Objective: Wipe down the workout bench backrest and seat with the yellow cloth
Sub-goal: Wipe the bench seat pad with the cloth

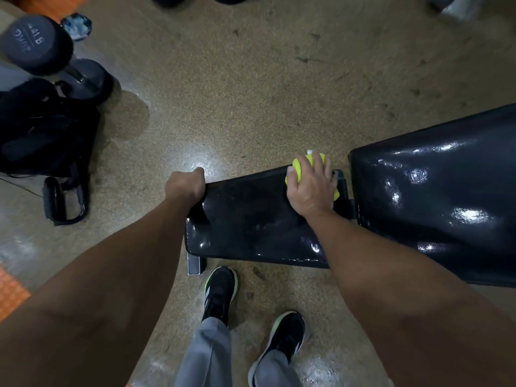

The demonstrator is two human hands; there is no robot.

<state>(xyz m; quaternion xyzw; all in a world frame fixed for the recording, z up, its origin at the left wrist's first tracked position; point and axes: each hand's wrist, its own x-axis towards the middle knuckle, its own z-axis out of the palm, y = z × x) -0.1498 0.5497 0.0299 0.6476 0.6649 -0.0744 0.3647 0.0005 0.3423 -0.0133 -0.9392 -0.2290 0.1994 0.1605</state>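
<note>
The black glossy bench seat (pixel 251 219) lies below me, with the larger shiny backrest (pixel 435 196) to its right across a narrow gap. My right hand (pixel 311 187) presses the bunched yellow cloth (pixel 298 167) onto the seat's far right corner, next to the gap. Its fingers curl over the cloth, which shows only at the edges of the hand. My left hand (pixel 185 184) grips the seat's far left corner, fingers wrapped over the edge.
Two dark dumbbells (pixel 50 54) and a black bag (pixel 42 129) with a cable handle (pixel 65 201) lie on the floor at the left. My two feet in black shoes (pixel 219 291) stand just in front of the seat. Speckled floor stretches beyond the bench.
</note>
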